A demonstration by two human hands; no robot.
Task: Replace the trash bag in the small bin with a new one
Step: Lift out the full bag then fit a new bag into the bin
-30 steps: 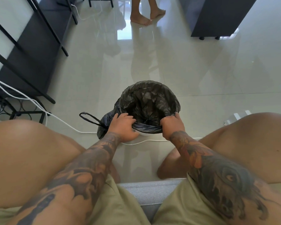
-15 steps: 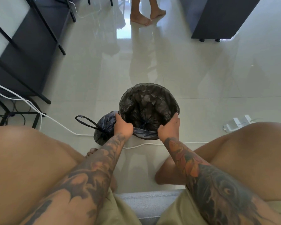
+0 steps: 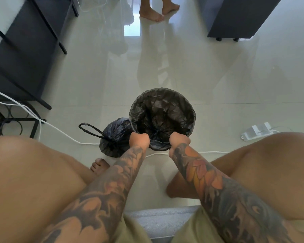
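Both hands, left (image 3: 139,139) and right (image 3: 179,140), grip the new bag (image 3: 162,111) at the bin's six-o'clock rim; film thin, limp, slippery, so hold the hem.

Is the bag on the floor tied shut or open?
Tied shut. The old bag is cinched at its neck, its drawstring loop trailing on the floor.

You have two black trash bags: one lining (image 3: 162,109) the single small bin, one tied (image 3: 115,137) beside it. Two hands, left (image 3: 139,139) and right (image 3: 179,140), one white cable (image 3: 60,131), one power strip (image 3: 257,132).
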